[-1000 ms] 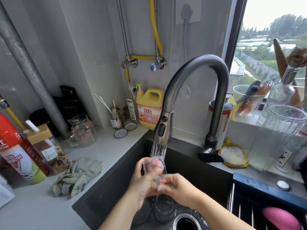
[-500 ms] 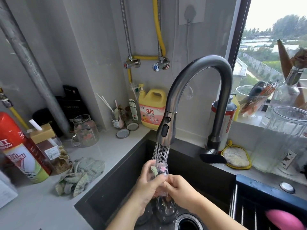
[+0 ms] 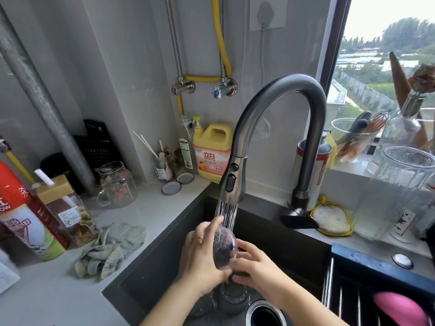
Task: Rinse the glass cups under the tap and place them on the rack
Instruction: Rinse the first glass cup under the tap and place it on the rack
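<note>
A clear glass cup (image 3: 224, 249) is held tilted under the running spray of the grey tap (image 3: 231, 182), over the dark sink (image 3: 153, 262). My left hand (image 3: 200, 257) wraps its left side, and my right hand (image 3: 255, 267) grips its lower right end. Another glass cup (image 3: 231, 295) stands on the sink floor just below my hands, beside the drain (image 3: 264, 315). The dark rack (image 3: 353, 292) with metal bars sits at the lower right, with a pink object (image 3: 400, 309) on it.
A flowered glass mug (image 3: 116, 184) stands on the left counter near a crumpled cloth (image 3: 110, 248), bottles and a yellow detergent jug (image 3: 211, 152). Glass jars (image 3: 404, 182) and a scrubber pad (image 3: 332, 218) line the window ledge at the right.
The cup has turned in my hands, from upright with its printed flowers showing to tilted with its base side up. The camera has shifted slightly.
</note>
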`<state>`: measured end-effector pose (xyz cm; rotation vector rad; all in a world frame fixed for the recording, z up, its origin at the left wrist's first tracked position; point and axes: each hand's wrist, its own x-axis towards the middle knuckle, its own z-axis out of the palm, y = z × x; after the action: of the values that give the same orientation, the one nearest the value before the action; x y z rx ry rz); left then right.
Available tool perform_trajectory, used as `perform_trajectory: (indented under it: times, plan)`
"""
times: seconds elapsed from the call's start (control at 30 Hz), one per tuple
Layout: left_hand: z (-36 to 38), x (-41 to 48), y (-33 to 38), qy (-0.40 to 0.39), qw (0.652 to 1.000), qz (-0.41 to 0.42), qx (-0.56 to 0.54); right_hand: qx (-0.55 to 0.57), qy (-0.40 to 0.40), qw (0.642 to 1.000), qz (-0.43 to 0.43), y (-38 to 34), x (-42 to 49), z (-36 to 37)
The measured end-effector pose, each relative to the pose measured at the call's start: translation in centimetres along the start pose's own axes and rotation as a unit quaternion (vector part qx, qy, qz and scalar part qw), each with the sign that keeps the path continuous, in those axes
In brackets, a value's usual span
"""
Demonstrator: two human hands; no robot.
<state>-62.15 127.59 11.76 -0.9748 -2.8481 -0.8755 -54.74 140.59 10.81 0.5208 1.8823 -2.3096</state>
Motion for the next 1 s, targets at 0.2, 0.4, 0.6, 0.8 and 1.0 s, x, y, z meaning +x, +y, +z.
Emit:
perform_trajectory:
  times: [0.2,0.4,0.6,0.8,1.0]
  plan:
    - [0.0,-0.5,-0.1,0.0,0.995,-0.006,-0.095,0.124,0.003,0.992,-0.003,-0.1,0.4,1.4]
    - [0.7,-1.2,-0.3,0.016,0.965,-0.059,-0.253,0.011,0.026,1.0,-0.007,0.2,-0.4,0.9]
    - [0.6,-0.9,1.2,0.014,0.965,-0.065,-0.255,-0.249,0.119,0.953,-0.123,-0.2,-0.4,0.8]
    - [2.8,-2.6,2.5,-0.043,0.962,-0.044,-0.265,-0.305,0.16,0.935,-0.086,0.5,-2.2,-1.3]
    - [5.7,-5.4,4.6,-0.126,0.966,0.0,-0.225,-0.32,0.278,0.902,-0.087,2.8,-6.8,-6.7]
